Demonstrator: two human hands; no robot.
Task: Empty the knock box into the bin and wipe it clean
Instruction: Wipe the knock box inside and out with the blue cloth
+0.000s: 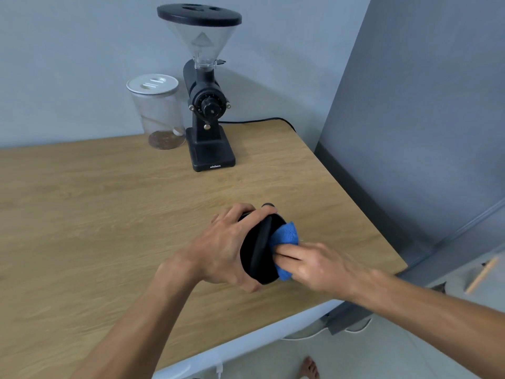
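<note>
Both forearms reach in from the bottom edge, over the near edge of the wooden table (109, 214). Left hand (224, 250) is wrapped round the black knock box (258, 250), fingers curled over its top and thumb under, holding it tipped on its side w/ the open mouth facing right. Box is lifted just above the tabletop, near the table's right front corner. Its knock bar (262, 242) runs across the mouth, top to bottom.

Right hand (314, 262) is blurred; its fingers (287, 254) are closed on a blue cloth (287, 237) and press it into the box mouth, right of the bar. Cloth bunches out above and below the fingers.

Further back, well apart from the hands, stands a black coffee grinder (207, 110) w/ a clear hopper and black lid, upright near the wall. Just left of it, a clear jar (159, 116) w/ a white lid; something brown at the bottom, can't tell what. A black cord (259, 120) trails from behind the grinder to the table's far right edge. A bare foot (310, 367) shows on the pale floor below the table.
</note>
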